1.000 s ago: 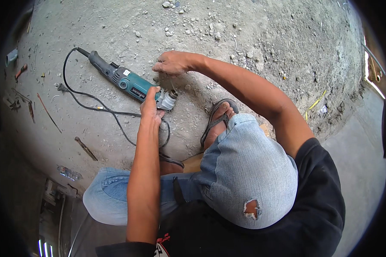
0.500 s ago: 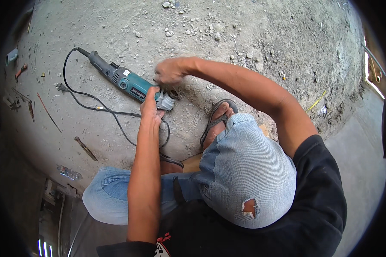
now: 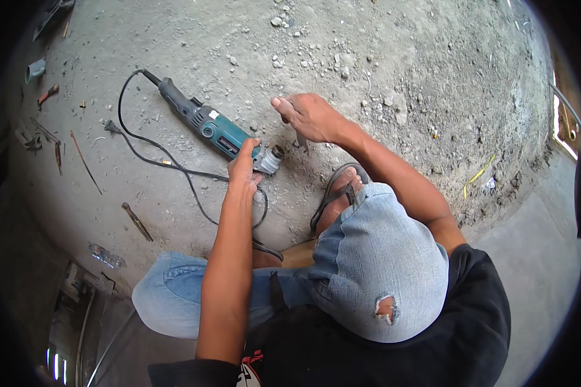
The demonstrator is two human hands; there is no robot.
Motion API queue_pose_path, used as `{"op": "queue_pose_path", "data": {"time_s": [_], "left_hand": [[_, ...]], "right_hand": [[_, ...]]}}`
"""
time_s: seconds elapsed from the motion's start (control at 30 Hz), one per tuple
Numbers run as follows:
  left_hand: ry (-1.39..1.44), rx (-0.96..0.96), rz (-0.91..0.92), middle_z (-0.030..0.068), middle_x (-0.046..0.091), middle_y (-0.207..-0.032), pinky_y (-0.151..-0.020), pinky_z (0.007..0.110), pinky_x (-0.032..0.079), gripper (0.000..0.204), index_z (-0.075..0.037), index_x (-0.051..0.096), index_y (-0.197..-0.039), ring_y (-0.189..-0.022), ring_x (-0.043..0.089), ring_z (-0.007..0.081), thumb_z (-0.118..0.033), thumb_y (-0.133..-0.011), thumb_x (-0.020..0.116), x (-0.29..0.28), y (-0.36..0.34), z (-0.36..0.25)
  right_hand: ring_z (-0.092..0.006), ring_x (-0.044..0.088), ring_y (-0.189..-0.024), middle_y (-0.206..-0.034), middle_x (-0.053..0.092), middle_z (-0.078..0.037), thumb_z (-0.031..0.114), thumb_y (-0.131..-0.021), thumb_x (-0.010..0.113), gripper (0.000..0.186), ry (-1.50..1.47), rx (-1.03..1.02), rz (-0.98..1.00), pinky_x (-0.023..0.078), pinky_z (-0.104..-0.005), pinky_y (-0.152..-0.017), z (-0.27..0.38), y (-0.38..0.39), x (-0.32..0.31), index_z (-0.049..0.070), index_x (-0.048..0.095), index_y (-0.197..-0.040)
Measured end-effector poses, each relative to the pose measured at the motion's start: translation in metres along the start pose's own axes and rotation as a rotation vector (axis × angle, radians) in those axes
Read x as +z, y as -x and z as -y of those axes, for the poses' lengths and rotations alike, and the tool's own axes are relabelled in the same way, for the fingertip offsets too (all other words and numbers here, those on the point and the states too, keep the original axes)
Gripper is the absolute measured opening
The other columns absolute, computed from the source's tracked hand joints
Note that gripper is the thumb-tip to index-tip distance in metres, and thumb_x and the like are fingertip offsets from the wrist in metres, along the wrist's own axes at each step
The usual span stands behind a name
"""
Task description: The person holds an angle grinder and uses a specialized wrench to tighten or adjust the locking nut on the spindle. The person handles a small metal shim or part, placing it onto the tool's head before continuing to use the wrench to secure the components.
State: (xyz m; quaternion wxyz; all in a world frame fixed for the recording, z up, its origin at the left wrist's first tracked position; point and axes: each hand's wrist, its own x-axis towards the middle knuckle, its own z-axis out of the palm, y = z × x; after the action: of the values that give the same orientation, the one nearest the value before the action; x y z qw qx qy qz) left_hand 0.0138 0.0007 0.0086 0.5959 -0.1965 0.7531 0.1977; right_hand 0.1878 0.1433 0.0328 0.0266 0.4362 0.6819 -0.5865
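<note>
Here, the teal angle grinder (image 3: 229, 137) lay on dusty ground (image 3: 193, 39), under the left hand (image 3: 243, 169), whose grip was wrapped round it by its metal head (image 3: 268, 162). Holding it steady seemed best. The right hand (image 3: 313, 117) was near but apart; I couldn't tell how open its grip was or if it held anything. Smooth grey floor (image 3: 537, 213) showed at right; a plastic bottle (image 3: 106, 255), a plug (image 3: 112, 126) and small stones (image 3: 345, 72) lay about.

Passable: gap between right hand (image 3: 308, 117) and long teal-and-grey power tool with metal head (image 3: 230, 134); likewise beyond right hand, over grey dirt ground (image 3: 342, 40) (strewn with small, low stones). Obstructed: left of left hand (image 3: 244, 168), by thin black looped cable (image 3: 188, 173); bodyward of right hand, by dark-sandalled foot (image 3: 337, 205) and bent pale-blue denim knee (image 3: 394, 258).
</note>
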Motion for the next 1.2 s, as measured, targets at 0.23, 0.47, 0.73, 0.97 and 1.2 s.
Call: {"op": "queue_pose_path", "data": {"time_s": [0.23, 0.47, 0.73, 0.97, 1.2], "left_hand": [[0.107, 0.036, 0.281, 0.0107, 0.064, -0.113, -0.095, 0.046, 0.041, 0.066, -0.006, 0.057, -0.125, -0.101, 0.062, 0.0264, -0.047, -0.075, 0.071, -0.027, 0.006, 0.005], [0.612, 0.098, 0.785, 0.01, 0.064, -0.115, -0.095, 0.048, 0.05, 0.056, -0.009, 0.057, -0.121, -0.107, 0.062, 0.0268, -0.041, -0.078, 0.071, -0.036, 0.043, -0.006], [0.692, 0.404, 0.985, 0.0069, 0.06, -0.122, -0.093, 0.043, 0.05, 0.068, -0.013, 0.056, -0.126, -0.113, 0.058, 0.0245, -0.054, -0.074, 0.071, -0.028, 0.123, -0.05], [0.892, 0.645, 1.224, 0.0079, 0.058, -0.126, -0.098, 0.044, 0.048, 0.074, -0.013, 0.053, -0.132, -0.114, 0.057, 0.0253, -0.058, -0.075, 0.068, -0.032, 0.199, -0.077], [0.663, 0.969, 1.107, 0.0056, 0.062, -0.104, -0.086, 0.035, 0.046, 0.068, -0.008, 0.059, -0.12, -0.097, 0.057, 0.0172, -0.068, -0.087, 0.056, -0.074, 0.288, -0.069]], "right_hand": [[-0.0322, 0.066, -0.082, -0.085, 0.069, -0.017, 0.049, -0.103, 0.039, 0.058, -0.229, 0.105, -0.158, 0.05, -0.0413, -0.078, -0.015, 0.029, -0.007, -0.001, 0.067, -0.094], [-0.0179, 0.058, -0.075, -0.088, 0.064, -0.009, 0.048, -0.103, 0.039, 0.054, -0.382, 0.094, -0.137, 0.05, -0.0352, -0.074, 0.012, 0.041, 0.003, 0.004, 0.066, -0.114], [-0.0161, 0.061, -0.099, -0.111, 0.062, -0.009, 0.041, -0.082, 0.08, 0.071, -0.798, -0.377, -0.083, 0.051, -0.0261, -0.078, 0.103, 0.047, 0.015, 0.0, 0.054, -0.133], [-0.0276, 0.063, -0.106, -0.113, 0.064, -0.015, 0.026, -0.066, 0.088, 0.068, -0.155, -0.74, -0.334, 0.048, -0.0369, -0.094, 0.212, 0.046, -0.038, 0.0, 0.059, -0.122], [-0.0293, 0.065, -0.096, -0.103, 0.065, -0.015, 0.041, -0.066, 0.085, 0.069, 0.26, -1.103, -0.203, 0.05, -0.0385, -0.086, 0.348, 0.082, -0.099, -0.002, 0.062, -0.116]]}}
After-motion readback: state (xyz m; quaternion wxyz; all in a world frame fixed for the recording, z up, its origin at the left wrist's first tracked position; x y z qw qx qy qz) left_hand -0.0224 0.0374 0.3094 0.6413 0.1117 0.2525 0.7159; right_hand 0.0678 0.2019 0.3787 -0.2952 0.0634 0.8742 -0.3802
